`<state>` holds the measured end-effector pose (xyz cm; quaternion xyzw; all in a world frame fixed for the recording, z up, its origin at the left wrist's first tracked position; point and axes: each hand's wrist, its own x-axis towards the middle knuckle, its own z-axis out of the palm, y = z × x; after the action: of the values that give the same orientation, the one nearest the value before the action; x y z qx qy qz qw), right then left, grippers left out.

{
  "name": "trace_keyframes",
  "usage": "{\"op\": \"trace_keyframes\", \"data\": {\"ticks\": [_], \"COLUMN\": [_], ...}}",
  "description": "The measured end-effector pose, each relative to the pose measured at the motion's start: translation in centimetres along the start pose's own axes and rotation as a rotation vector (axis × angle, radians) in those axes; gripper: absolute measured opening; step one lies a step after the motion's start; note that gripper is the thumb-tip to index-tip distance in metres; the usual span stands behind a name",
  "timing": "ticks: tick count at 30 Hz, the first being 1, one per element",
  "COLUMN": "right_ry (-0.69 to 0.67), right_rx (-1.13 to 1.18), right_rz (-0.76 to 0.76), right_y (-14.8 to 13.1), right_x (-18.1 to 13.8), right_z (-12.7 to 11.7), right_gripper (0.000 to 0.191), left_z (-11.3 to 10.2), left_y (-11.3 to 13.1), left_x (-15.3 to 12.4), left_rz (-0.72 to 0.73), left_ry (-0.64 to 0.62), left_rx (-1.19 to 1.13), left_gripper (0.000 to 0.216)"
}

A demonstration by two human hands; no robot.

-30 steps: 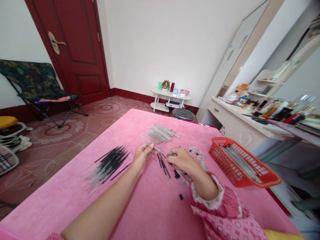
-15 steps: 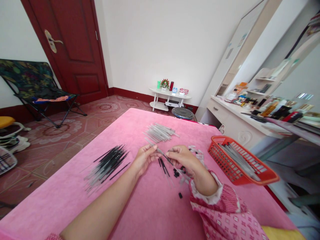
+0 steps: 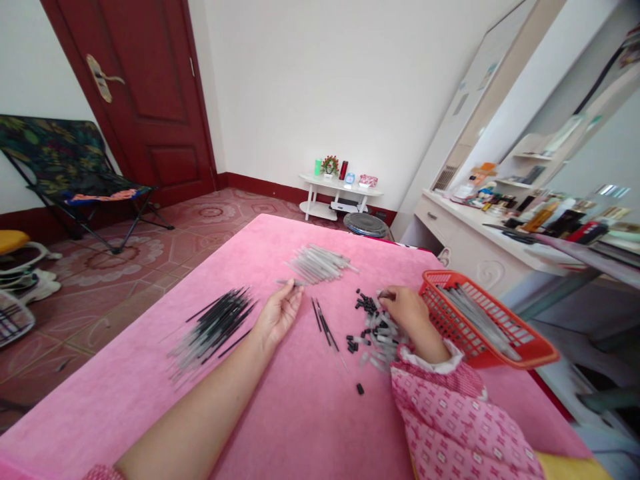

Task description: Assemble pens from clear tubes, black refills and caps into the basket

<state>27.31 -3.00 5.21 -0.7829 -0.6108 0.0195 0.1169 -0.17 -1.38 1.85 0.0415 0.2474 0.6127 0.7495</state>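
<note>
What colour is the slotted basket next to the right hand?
Orange-red basket, clearest in the head view, beside the right hand.

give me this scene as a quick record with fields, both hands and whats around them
surface: pink cloth-covered table
left hand: pinches one thin clear plastic tube at its fingertips
right hand: on the heap of small black caps and clear bits; grip unclear
left of hands: pile of thin black refills
between hands: few loose black refills
far side: pile of clear tubes
right: red plastic mesh basket holding grey tubes
</note>
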Motion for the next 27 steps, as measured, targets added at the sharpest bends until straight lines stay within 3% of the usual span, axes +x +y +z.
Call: {"op": "trace_keyframes", "data": {"ticks": [12, 19, 27], "right_ry": [-0.038, 0.042, -0.067], "right_rx": [-0.134, 0.008, 0.627], "right_rz": [-0.024, 0.016, -0.431], "right_y": [-0.6, -1.4, -7.2], "right_x": [0.1, 0.1, -2.4], "right_z": [1.3, 0.8, -0.2], "right_gripper": [0.025, 0.021, 0.009], "left_z": [-0.5, -0.3, -0.3], "left_y": [-0.4, -0.6, -0.7], "left_x": [0.5, 0.1, -0.1], "left_rz": [0.029, 0.074, 0.1], "left_ry": [-0.071, -0.092, -0.131], "left_rx": [0.078, 0.17, 0.268], "left_gripper": [0.013, 0.012, 0.008]}}
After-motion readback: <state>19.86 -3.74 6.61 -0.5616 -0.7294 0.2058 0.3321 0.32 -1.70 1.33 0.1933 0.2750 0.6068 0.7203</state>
